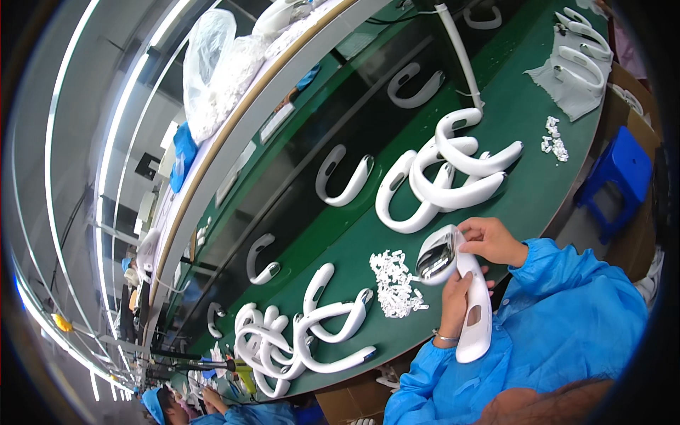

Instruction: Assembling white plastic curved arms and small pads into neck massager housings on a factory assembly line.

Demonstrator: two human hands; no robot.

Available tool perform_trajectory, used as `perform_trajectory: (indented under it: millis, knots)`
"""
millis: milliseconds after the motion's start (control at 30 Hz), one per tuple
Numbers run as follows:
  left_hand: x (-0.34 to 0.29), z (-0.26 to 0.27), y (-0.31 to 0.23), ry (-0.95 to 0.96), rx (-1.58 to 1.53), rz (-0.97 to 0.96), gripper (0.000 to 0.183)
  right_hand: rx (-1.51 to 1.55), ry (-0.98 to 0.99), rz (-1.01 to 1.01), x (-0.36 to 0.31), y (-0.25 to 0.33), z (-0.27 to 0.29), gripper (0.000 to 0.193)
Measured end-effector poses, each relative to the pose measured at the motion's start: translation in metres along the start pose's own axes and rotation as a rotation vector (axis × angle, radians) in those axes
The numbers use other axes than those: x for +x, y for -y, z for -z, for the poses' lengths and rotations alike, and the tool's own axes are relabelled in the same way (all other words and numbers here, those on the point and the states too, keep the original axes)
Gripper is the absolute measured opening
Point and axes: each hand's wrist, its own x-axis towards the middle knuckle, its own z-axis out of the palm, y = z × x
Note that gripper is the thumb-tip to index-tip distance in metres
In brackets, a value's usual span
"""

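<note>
I hold a white curved neckband device (476, 327) in front of me, above the near edge of the green table. Its wide end has a glossy, mirror-like panel facing the table, and an oval opening shows in the lower arm. My left hand (455, 306) is wrapped around its middle. With my right hand (490, 241), I grip the upper part, thumb and fingers pressed beside the glossy end. Some fingertips are hidden behind the device. A pile of small white plastic pieces (397, 285) lies just left of my hands.
Stacked white neckbands (453, 185) lie beyond my hands, and another heap (273, 347) sits to the left. More neckbands (345, 185) rest on the darker strip behind. A blue stool (618, 180) stands at the right. A co-worker (170, 407) sits at the lower left.
</note>
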Motion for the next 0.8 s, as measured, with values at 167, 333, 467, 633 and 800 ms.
perform_trajectory:
  millis: [167,333,467,633,800]
  knots:
    - [-0.021,0.014,-0.009,-0.030,-0.033,0.049,0.033,0.035,0.094,-0.020,0.022,-0.012,-0.015,0.028]
    - [-0.048,0.044,-0.024,-0.209,-0.136,-0.079,0.028,-0.571,0.217,0.188,0.052,-0.031,-0.025,0.022]
    - [-0.070,0.058,-0.041,-0.440,-0.077,-0.224,0.029,-0.729,0.277,0.366,0.060,-0.035,-0.038,0.028]
    - [-0.086,0.081,-0.048,-0.568,-0.073,-0.374,0.030,-0.881,0.392,0.616,0.089,-0.063,-0.083,0.031]
    - [-0.085,0.086,-0.045,-0.526,-0.123,-0.409,0.033,-0.953,0.446,0.608,0.114,-0.083,-0.094,0.019]
